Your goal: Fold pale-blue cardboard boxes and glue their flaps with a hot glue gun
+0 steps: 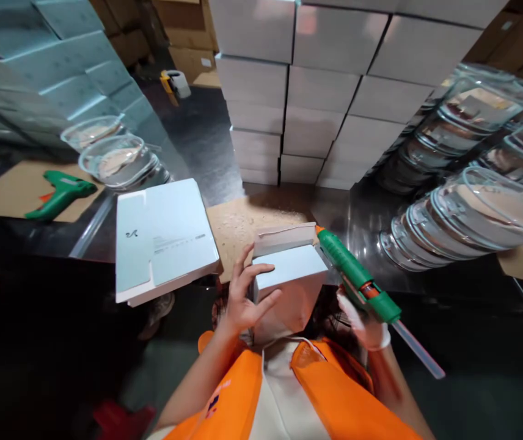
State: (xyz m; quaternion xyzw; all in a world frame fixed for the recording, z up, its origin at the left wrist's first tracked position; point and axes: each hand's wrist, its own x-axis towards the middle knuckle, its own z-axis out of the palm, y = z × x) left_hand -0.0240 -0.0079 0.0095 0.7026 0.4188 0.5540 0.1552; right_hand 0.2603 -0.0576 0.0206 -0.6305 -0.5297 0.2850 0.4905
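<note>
A white cardboard box point(291, 269) stands at the near edge of the table, its far flap point(285, 238) raised. My left hand point(247, 296) rests against the box's left side and top, fingers spread. In my gloved right hand point(363, 321) is a green glue gun point(357, 272), a clear glue stick point(420, 349) jutting from its back end. The gun's orange nozzle point(320, 230) is at the right end of the raised flap; whether it touches I cannot tell. Left of the box lies a stack of flat white cartons point(170, 235).
Stacked white boxes point(316, 91) form a wall behind the work spot. Clear round containers point(463, 208) are piled at the right, and more round containers point(117, 162) stand at the left. A second green glue gun point(62, 194) lies on cardboard. A tape dispenser point(175, 84) sits farther back.
</note>
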